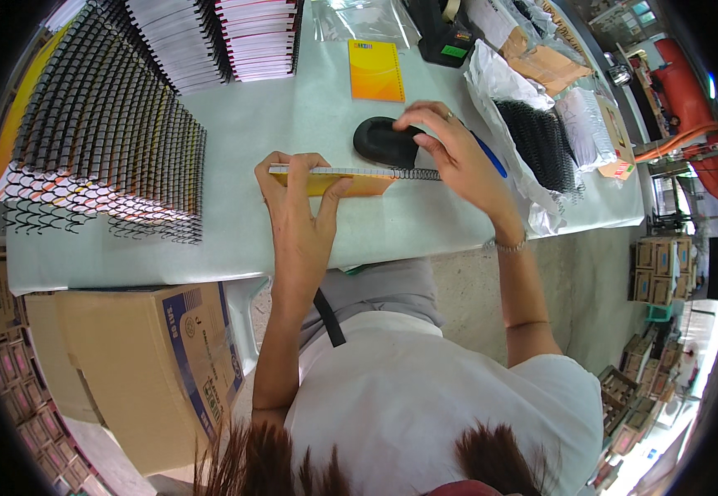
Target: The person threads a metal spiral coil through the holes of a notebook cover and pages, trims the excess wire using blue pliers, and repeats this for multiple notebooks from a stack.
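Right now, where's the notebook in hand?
Head view, near centre: the notebook, coil projecting from its right end, is in the left hand, nearer the person than the black rounded block.

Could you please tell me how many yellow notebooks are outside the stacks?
2 visible: the held notebook in the left hand and the flat notebook on the table.

You can pass over the bare white table (pixel 239 236) between the notebook stacks (pixel 115 124) and your left hand (pixel 298 194), or along the near edge below the held notebook (pixel 363 188). A black rounded object (pixel 382 145) crowds your right hand (pixel 450 153); farther out, the yellow notebook (pixel 377 73) and black dispenser (pixel 439 37) stand in the way, and wrapped coils (pixel 534 140) block your right.
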Demonstrator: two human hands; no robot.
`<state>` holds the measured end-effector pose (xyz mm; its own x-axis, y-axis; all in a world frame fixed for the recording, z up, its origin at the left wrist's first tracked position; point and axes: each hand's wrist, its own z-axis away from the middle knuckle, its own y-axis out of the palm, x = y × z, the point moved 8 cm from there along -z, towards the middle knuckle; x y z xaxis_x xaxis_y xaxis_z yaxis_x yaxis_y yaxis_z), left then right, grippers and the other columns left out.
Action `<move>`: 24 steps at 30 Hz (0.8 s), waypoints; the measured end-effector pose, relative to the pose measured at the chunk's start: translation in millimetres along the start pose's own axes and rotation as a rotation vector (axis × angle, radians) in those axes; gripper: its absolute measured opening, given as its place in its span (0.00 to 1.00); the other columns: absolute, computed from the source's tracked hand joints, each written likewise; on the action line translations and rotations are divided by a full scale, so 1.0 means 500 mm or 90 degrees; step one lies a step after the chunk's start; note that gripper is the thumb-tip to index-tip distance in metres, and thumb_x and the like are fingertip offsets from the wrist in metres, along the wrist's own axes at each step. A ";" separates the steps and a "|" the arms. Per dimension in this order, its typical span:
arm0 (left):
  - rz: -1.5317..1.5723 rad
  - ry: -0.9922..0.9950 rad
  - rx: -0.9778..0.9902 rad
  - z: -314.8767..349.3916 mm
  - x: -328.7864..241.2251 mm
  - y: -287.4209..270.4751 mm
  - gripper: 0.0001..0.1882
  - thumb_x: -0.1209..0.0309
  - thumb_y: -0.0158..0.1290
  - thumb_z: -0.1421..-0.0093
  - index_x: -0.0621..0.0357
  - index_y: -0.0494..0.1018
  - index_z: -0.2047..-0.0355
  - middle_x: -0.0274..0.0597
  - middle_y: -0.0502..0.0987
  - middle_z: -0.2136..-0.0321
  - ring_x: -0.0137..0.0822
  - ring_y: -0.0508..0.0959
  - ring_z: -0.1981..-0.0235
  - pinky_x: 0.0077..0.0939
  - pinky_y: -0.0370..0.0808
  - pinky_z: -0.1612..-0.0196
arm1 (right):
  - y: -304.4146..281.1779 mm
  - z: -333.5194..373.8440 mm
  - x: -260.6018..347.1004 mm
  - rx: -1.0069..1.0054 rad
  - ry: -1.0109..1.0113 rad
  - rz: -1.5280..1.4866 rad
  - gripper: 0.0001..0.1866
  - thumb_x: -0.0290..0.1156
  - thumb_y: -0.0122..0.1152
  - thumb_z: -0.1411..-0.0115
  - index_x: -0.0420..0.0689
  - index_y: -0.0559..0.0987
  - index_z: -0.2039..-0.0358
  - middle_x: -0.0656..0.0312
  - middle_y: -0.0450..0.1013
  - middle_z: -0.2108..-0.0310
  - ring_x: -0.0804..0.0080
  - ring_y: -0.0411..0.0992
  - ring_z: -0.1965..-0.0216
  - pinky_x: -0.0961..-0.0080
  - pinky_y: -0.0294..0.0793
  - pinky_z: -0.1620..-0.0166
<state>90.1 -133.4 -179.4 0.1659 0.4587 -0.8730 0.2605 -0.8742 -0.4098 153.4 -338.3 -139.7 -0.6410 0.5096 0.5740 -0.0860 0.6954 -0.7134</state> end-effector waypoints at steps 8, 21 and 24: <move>-0.004 0.072 0.074 -0.028 -0.003 -0.070 0.17 0.69 0.66 0.42 0.58 0.71 0.58 0.45 0.64 0.55 0.43 0.68 0.50 0.36 0.68 0.47 | 0.061 0.014 -0.021 0.252 0.267 -0.098 0.22 0.30 0.75 0.49 0.42 0.81 0.52 0.57 0.69 0.54 0.64 0.68 0.58 0.68 0.72 0.50; 0.044 0.086 0.064 -0.037 0.030 -0.054 0.29 0.66 0.73 0.51 0.54 0.70 0.54 0.45 0.62 0.52 0.44 0.68 0.48 0.39 0.68 0.43 | 0.098 0.018 -0.079 0.085 0.289 -0.539 0.22 0.49 0.73 0.43 0.42 0.79 0.63 0.48 0.66 0.36 0.49 0.69 0.40 0.61 0.70 0.39; 0.028 0.113 0.045 -0.038 0.037 -0.046 0.36 0.61 0.76 0.56 0.57 0.68 0.52 0.42 0.62 0.53 0.42 0.67 0.49 0.36 0.66 0.45 | 0.064 0.028 -0.029 0.191 0.294 -0.804 0.24 0.51 0.71 0.42 0.41 0.77 0.64 0.47 0.69 0.38 0.57 0.72 0.44 0.65 0.71 0.41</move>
<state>105.3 -101.8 -181.3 0.3426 0.4359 -0.8323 0.1829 -0.8999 -0.3960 149.3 -330.7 -176.6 0.2986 -0.2196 0.9288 -0.6127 0.7021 0.3629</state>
